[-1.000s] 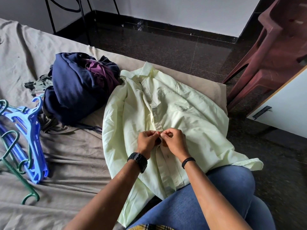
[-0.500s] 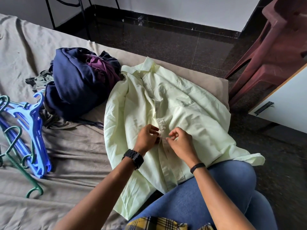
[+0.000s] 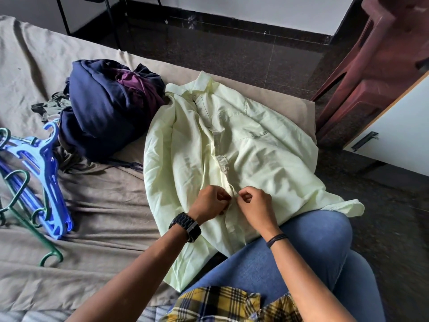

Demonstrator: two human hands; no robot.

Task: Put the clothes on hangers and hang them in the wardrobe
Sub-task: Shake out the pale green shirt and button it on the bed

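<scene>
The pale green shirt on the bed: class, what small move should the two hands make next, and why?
Probably finish the fastening at the placket. The left hand and right hand both pinch the front edges of the pale green shirt, which lies flat on the bed. The hangers lie untouched to the left, so hanging seems to come afterwards.

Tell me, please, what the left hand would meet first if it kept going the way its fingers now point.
Probably the right hand: the left hand pinches the shirt at its front strip, fingers aimed across it, with only that fold of cloth between them.
</scene>
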